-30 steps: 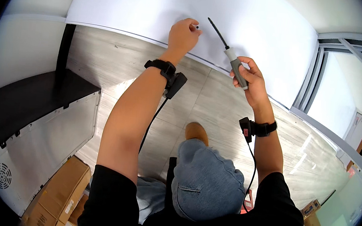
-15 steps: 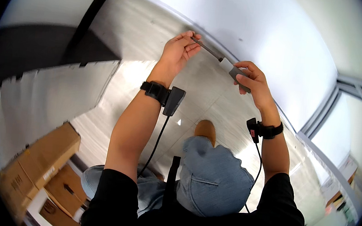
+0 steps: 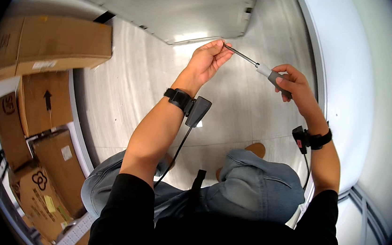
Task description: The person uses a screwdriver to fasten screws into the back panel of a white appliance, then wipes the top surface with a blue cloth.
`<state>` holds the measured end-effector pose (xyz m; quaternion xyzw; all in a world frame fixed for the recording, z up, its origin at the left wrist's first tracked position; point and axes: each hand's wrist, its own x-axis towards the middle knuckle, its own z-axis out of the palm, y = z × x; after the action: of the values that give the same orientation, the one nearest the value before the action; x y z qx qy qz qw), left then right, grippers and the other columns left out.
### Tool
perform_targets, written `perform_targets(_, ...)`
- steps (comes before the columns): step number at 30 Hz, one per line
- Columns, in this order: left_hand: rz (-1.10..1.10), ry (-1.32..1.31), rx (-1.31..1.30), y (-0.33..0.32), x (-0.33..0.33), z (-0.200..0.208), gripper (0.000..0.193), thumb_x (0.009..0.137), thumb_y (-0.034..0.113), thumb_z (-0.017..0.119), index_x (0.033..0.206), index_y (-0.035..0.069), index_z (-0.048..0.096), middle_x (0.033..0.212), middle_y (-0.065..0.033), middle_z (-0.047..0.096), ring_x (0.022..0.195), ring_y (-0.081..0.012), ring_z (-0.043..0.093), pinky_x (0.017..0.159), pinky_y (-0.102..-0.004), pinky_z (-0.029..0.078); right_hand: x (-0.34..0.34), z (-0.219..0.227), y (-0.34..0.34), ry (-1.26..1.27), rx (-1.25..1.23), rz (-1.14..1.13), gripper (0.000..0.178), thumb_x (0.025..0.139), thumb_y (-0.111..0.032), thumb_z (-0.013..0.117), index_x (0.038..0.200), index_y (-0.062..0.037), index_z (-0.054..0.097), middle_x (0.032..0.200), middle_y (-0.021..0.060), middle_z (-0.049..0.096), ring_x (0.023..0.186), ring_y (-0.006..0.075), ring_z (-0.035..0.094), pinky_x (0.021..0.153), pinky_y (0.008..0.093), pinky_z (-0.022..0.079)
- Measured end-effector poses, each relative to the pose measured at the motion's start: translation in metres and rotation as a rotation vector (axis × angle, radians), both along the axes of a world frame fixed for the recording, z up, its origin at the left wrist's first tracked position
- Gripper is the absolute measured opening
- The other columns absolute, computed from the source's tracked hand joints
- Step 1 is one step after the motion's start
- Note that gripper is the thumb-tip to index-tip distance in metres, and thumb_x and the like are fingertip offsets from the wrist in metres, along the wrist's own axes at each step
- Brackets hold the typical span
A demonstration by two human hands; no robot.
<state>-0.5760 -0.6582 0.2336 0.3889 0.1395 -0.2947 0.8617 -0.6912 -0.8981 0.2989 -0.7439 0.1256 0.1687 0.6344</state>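
Note:
A screwdriver [image 3: 264, 71] with a light and dark grey handle and a long dark shaft is held in the air in front of me. My right hand [image 3: 293, 83] is closed round the grey handle. At the far end of the shaft, my left hand [image 3: 207, 61] pinches the tip between thumb and fingers; whether something small sits there too, I cannot make out. Each wrist wears a black strap with a dark box; the left box [image 3: 198, 112] and the right box [image 3: 299, 139] trail cables.
A large grey metal panel [image 3: 169, 9] stands ahead of my hands. Cardboard boxes [image 3: 64, 46] are stacked at the left. A white wall [image 3: 346, 85] rises close on the right. Below my hands lies a pale tiled floor [image 3: 133, 93].
My body has turned left, so the metal panel and boxes have swung to the right in view. Both hands keep the same hold on the screwdriver.

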Motion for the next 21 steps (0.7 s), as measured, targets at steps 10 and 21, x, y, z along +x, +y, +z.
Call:
perform_targets(10,-0.006,0.046,-0.145,0.058,-0.046,-0.017,0.016,0.095,0.01,0.048,0.1,-0.004,0.054,0.099,-0.0136,0.06,0.093,-0.0219,0.063,0.084,-0.0265,0.057,-0.027,0.049,0.083,0.017,-0.337,0.093,0.018,0.084,-0.021,0.056,0.095,-0.0076,0.058,0.064,0.0015,0.053,0.049,0.0081,0.044,0.044,0.0229,0.035)
perform_targets(21,-0.086,0.158,-0.136,0.106,-0.012,-0.012,0.014,0.095,0.013,0.049,0.099,0.002,0.056,0.094,-0.0082,0.063,0.084,-0.0199,0.063,0.074,-0.0289,0.056,-0.011,0.062,0.163,0.183,-0.307,-0.034,0.027,0.086,-0.027,0.059,0.104,-0.0085,0.052,0.072,0.003,0.056,0.054,0.0103,0.051,0.047,0.0229,0.038)
